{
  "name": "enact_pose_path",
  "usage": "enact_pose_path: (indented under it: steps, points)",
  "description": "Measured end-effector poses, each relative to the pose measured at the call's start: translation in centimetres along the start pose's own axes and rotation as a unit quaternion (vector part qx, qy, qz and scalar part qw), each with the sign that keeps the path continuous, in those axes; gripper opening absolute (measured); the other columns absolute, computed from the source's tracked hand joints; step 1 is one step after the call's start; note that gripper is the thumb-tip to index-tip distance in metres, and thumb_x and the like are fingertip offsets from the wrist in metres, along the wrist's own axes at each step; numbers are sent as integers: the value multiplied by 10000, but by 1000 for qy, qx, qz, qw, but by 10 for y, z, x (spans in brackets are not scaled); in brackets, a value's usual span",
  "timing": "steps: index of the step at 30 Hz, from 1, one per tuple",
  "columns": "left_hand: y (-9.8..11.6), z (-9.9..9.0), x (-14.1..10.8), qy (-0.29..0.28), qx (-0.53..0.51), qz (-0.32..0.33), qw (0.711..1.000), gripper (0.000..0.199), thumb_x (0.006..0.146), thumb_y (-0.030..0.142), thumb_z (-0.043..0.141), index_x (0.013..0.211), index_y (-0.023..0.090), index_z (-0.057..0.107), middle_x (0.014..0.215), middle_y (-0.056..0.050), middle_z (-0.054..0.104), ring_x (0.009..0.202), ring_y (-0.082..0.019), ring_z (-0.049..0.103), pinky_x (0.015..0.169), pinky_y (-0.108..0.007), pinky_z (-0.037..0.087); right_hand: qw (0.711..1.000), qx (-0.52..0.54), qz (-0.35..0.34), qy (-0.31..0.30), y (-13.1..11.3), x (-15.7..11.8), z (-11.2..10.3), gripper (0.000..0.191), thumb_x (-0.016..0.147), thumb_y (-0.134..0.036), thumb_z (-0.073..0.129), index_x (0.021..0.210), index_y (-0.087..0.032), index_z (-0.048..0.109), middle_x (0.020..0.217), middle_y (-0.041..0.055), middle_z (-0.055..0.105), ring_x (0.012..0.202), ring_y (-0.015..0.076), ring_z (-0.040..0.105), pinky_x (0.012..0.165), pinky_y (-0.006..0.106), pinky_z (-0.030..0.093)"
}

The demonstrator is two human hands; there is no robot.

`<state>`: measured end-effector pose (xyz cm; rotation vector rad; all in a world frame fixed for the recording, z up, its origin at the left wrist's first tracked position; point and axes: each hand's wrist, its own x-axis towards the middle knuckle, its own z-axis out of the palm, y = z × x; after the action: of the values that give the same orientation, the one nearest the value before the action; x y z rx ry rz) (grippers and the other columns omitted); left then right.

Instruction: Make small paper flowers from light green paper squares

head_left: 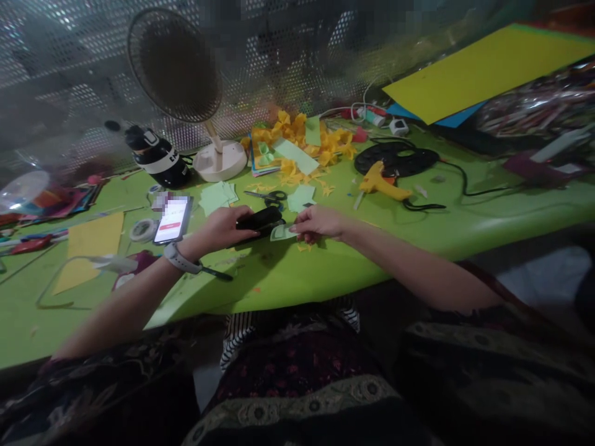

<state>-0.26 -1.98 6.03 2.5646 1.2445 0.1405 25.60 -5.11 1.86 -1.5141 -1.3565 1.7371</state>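
My left hand is closed around a black stapler-like tool, held just over the front part of the table. Between its thumb and fingers, my right hand pinches a light green paper piece. One end of that paper is at the tip of the black tool; whether it sits inside the jaws cannot be made out. Just beyond the hands lie black scissors and a few pale green paper squares. Another stack of green paper squares rests behind my left hand.
Yellow paper flowers are heaped at the back. A yellow glue gun lies to the right by a black palette-shaped pad. On the left are a phone, a tape roll, a black bottle and a fan.
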Motion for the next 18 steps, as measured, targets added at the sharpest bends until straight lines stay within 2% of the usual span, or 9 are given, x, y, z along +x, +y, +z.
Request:
enact_pose_path:
  steps: [6, 10, 18]
  points:
    - [0, 7, -2, -20, -10, 22, 1000, 326, 824, 466, 678, 1012, 200, 672, 907, -71, 748, 776, -228, 663, 670, -303, 427, 999, -37, -5, 18, -3, 5, 3, 224, 817, -42, 723, 618, -117, 652, 561, 26, 685, 424, 62, 570, 422, 157, 498]
    - [-3, 12, -4, -31, 2, 39, 999, 300, 824, 463, 681, 960, 195, 674, 855, -67, 734, 712, -208, 630, 642, -299, 387, 998, -58, -13, 19, -4, 13, 6, 257, 810, 12, 669, 592, -123, 644, 556, 30, 681, 433, 68, 586, 419, 156, 499]
    - [-3, 14, -9, -40, 0, 24, 999, 307, 809, 455, 686, 985, 204, 692, 855, -69, 734, 723, -213, 633, 661, -308, 404, 997, -70, -9, 12, -6, 20, 12, 240, 799, -2, 681, 598, -127, 645, 562, 47, 682, 430, 67, 564, 412, 160, 481]
